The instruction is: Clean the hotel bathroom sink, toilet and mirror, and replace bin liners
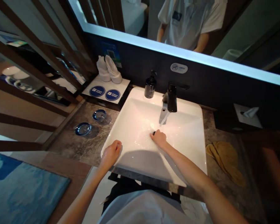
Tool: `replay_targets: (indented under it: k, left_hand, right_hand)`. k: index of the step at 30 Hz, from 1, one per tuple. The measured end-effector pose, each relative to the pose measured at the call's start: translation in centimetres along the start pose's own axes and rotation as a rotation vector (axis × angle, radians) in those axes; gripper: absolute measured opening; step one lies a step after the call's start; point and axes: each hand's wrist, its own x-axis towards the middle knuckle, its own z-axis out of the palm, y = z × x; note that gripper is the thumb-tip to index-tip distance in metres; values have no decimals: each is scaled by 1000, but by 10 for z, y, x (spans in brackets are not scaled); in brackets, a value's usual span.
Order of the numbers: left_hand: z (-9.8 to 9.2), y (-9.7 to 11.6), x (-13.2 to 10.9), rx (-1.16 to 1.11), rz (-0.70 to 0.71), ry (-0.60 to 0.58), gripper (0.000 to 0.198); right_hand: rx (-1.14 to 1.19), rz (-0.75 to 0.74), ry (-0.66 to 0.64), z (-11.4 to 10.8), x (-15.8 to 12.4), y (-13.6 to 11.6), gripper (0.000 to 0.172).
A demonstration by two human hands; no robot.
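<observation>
**Tap Ran While Right Hand Was in Sink**

Water [164, 119] streamed from the black tap [172, 99] into the white sink [191, 133]. The right hand [159, 138] was low in the basin, just beside the stream, its fingers bent at a small dark thing [154, 133] near the middle of the sink floor; whether they gripped it could not be told. The left hand [111, 153] was loosely clenched at the sink's left edge. A soap bottle [150, 87] stood on the back rim, and a yellow cloth [226, 158] lay to the right.
</observation>
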Motion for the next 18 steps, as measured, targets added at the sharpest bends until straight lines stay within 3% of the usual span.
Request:
replay_targets:
  k: [3,7,12,15,18]
  left_hand:
    - [6,-5,-4,98,54,31,30]
    - [13,-7,-4,206,125,31,30]
    - [10,-12,-7,201,166,49,30]
    - [6,-12,-6,132,183,26,32]
    - [1,-10,-5,73,221,-6,29]
  right_hand:
    - [-60,28,34,10,7,-10,51]
    - [-159,-122,11,10,5,-6,42]
    - [-212,-355,-15,-23,23,-2,39]
    - [-189,-359,37,-44,38,-20,38]
    - [-135,-447,40,-28,30,-52,39]
